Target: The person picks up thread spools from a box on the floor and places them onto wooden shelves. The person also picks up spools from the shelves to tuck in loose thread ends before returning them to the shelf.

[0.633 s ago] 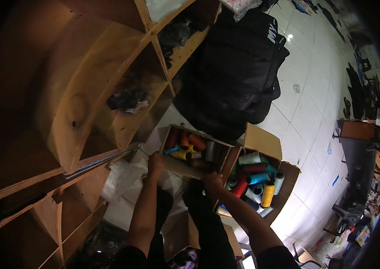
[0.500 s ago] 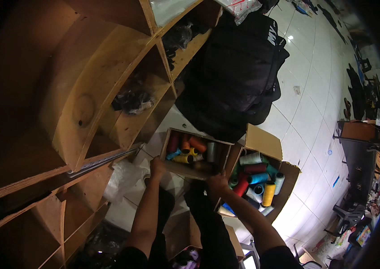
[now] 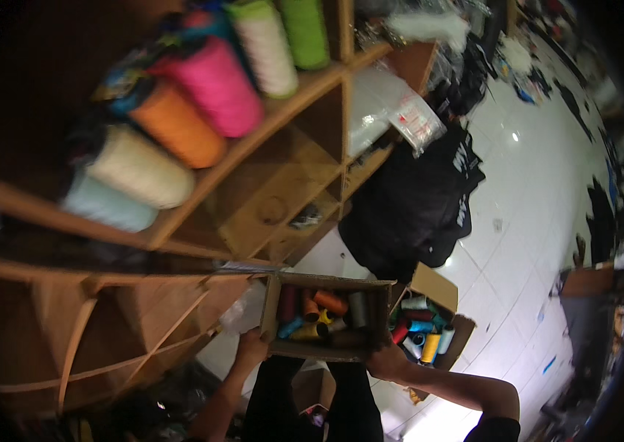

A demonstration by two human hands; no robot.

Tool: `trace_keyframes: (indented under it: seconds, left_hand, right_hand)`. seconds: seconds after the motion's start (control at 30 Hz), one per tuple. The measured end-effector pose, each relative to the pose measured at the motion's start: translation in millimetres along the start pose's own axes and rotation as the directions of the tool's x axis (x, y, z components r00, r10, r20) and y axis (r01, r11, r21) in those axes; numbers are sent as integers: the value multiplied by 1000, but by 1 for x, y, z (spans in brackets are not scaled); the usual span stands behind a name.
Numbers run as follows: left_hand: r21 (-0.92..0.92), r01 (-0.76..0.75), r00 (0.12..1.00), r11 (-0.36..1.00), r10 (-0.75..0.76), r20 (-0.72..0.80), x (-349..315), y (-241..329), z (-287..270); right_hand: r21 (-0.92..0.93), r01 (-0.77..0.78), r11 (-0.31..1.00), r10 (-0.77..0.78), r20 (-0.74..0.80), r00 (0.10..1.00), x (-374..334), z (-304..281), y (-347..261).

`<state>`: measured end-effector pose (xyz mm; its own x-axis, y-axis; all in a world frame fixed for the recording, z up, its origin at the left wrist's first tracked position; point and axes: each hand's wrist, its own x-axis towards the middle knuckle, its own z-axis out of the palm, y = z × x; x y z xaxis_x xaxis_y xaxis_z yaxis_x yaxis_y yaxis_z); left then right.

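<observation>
With twelve at the top of our view and the open cardboard box [image 3: 269,306] at the dial's centre, we have that box in both hands, above our dark-trousered legs. Our left grip [image 3: 253,345] is closed on its near edge at eight o'clock, and our right grip [image 3: 385,359] has the near corner at four, though some fingers are hidden beneath the board. Inside lie loose thread spools: a maroon one [image 3: 287,303] towards ten, an orange one [image 3: 332,302] near twelve, a grey one [image 3: 359,309] towards two and a yellow one [image 3: 308,333] at eight. At three o'clock a second cardboard box [image 3: 461,342] stands open on the tiled floor [image 3: 503,243], heaped with spools; a pile of black fabric goods [image 3: 408,206] lies at one. At eleven, a wooden shelf carries large thread cones, a pink one [image 3: 216,85] among them, and pigeonholes [image 3: 131,331] run out towards nine. We judge the step in hand to be carrying the box by its two ends. Any next move calls for both grips working together and the box staying level, since the spools could roll.
</observation>
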<state>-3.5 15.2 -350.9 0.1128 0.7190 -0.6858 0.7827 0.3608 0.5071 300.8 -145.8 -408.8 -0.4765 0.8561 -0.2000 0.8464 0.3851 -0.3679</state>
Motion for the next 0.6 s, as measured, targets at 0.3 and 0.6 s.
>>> trace_keyframes:
  seconds: [0.3,0.6]
  left_hand:
    - [-201,33,954,979,-91,-286,-274,71,-159]
    - [-468,-87,812,879,-209,-545,-367,6,-177]
  right_hand:
    - [-138,324,936,-292,210,933,-13,-304,-122]
    - [-312,584,750,-584,103,805,45,-347,-179]
